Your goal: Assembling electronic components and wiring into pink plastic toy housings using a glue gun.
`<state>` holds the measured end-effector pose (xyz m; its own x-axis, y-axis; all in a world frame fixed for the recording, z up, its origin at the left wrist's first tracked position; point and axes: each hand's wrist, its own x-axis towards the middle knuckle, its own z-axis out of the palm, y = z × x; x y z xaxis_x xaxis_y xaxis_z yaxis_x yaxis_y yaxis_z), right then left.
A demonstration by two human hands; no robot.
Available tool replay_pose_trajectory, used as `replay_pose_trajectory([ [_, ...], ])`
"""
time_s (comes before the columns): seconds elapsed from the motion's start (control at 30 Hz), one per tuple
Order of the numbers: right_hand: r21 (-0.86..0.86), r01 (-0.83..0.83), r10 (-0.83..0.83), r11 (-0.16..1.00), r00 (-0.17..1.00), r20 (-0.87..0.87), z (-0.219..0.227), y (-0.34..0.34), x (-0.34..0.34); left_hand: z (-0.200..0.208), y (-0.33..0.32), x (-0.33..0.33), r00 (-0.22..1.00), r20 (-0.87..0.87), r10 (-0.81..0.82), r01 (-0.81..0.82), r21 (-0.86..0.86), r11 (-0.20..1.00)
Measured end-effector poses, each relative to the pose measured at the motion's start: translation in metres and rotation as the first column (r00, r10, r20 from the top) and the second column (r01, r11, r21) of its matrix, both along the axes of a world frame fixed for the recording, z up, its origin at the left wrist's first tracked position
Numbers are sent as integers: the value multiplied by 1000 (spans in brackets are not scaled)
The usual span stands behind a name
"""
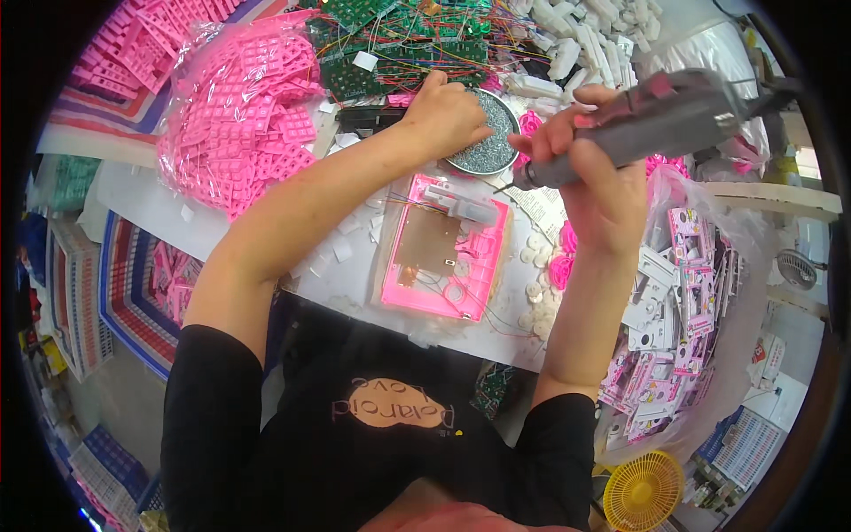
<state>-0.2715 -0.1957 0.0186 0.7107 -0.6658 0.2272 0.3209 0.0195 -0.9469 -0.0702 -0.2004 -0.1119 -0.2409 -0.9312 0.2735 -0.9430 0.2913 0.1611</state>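
My right hand (605,182) is wrapped round a dark grey electric screwdriver (660,131). Its thin bit points left, above the right side of a round tin of small silvery screws (486,146). At that tin's left rim is my left hand (446,122), fingers curled in; whatever they hold, if anything, is hidden. Below the tin, a pink plastic housing (483,277) lies on the table with a brown board, thin wires and a ring-shaped part inside. A pale translucent plastic part (461,204) rests across the housing's upper edge.
Bagged pink keypad parts (244,111) lie at the left, green circuit boards with wires (399,58) at the back. White plastic parts (594,44) are heaped back right. White discs (535,253) lie right of the housing. A large bag of printed panels (678,310) stands at the right.
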Motion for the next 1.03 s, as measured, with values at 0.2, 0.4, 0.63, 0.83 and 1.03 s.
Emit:
replay_pose_trajectory([
  [0.2, 95, 107, -103, 990, 994, -47, 0, 21, -33, 47, 67, -8, 925, -350, -147, 183, 73, 980],
  [0.4, -102, 249, -216, 963, 942, 257, -17, 80, -15, 38, 149, -23, 897, -280, -343, 290, -213, 933],
  [0.63, 3, 116, -110, 993, 932, 345, -11, 107, -19, 32, 161, -30, 808, -383, -447, 341, -313, 886],
  [0.83, 29, 78, -83, 997, 934, 348, -15, 106, -19, 34, 157, -26, 784, -390, -482, 384, -305, 872],
  [1.03, 29, 58, -64, 998, 944, 322, -20, 104, -19, 37, 149, -26, 770, -343, -538, 431, -342, 835],
])
